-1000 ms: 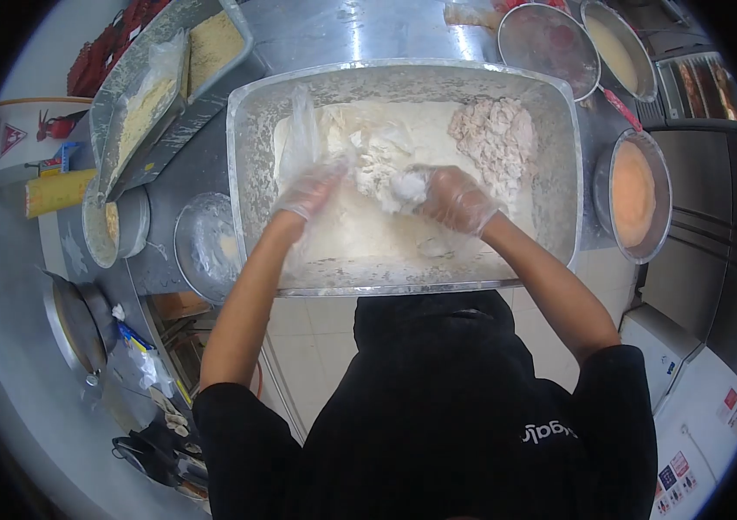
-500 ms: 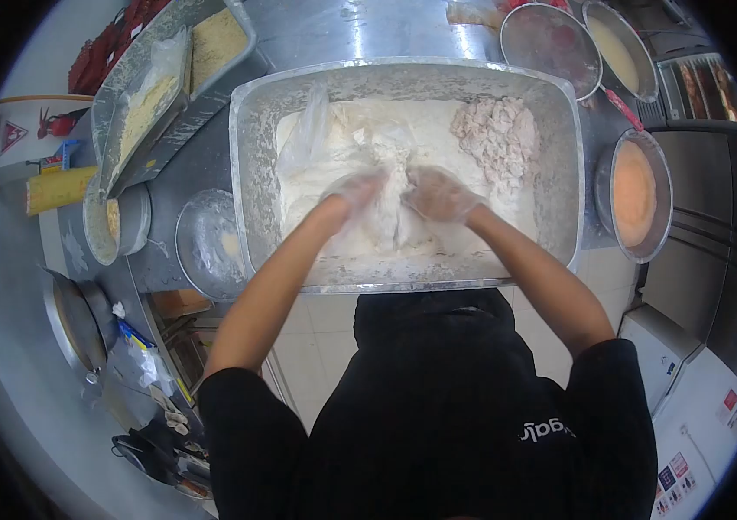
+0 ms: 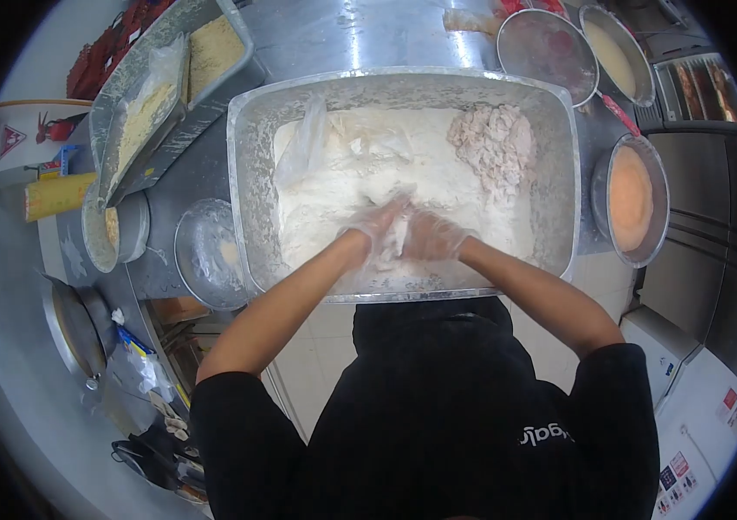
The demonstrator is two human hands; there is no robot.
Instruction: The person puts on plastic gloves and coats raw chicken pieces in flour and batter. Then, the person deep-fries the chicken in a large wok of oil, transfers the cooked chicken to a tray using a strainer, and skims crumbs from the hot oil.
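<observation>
A large metal tub (image 3: 247, 182) holds a thick layer of white flour (image 3: 446, 186). In clear plastic gloves, my left hand (image 3: 377, 227) and my right hand (image 3: 429, 234) are close together in the flour at the tub's near side. White powdery stuff lies between them; whether either hand grips any is unclear, as the fingers are blurred. A heap of pale pink, floured pieces (image 3: 494, 147) sits at the tub's back right. Clear plastic (image 3: 308, 143) stands in the flour at the back left.
On the right are a bowl of orange powder (image 3: 631, 198), a round sieve (image 3: 548, 56) and a bowl of pale liquid (image 3: 613, 56). Grey bins of yellowish crumbs (image 3: 215, 48) stand at the back left. A floured metal bowl (image 3: 211, 251) sits left of the tub.
Both hands have come closer together and moved toward the tub's near side. The white clump seen by my right hand a second ago no longer shows there.
</observation>
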